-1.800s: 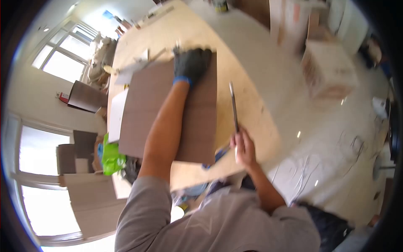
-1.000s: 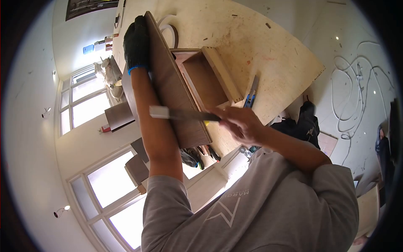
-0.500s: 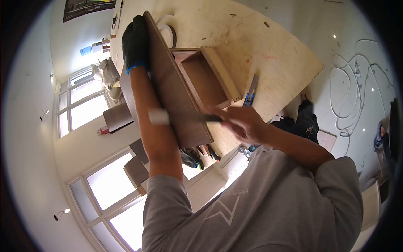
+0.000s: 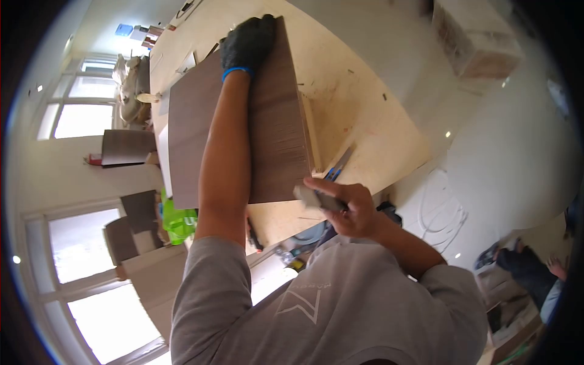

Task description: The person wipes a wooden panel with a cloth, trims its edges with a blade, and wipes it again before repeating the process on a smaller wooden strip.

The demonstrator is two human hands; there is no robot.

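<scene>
My left hand, in a black glove with a blue cuff, grips the far edge of a brown wood-grain panel. The forearm lies across the panel's face. Behind it, a pale wooden edge of the attached drawer box shows; the box's inside is hidden. My bare right hand is closed around a short tool with a dark handle and a pale, blurred end, whose kind I cannot tell. This tool is just off the panel's near right corner. A blue-handled utility knife lies on the table beyond it.
The plywood workbench carries small scraps. A green bag and brown boards are to the left. White cable lies coiled on the floor, and a person's leg shows at lower right.
The panel has tilted so its broad face shows and the drawer's inside is hidden. My right hand has drawn the tool back from over my left forearm to the panel's near corner. The view has shifted.
</scene>
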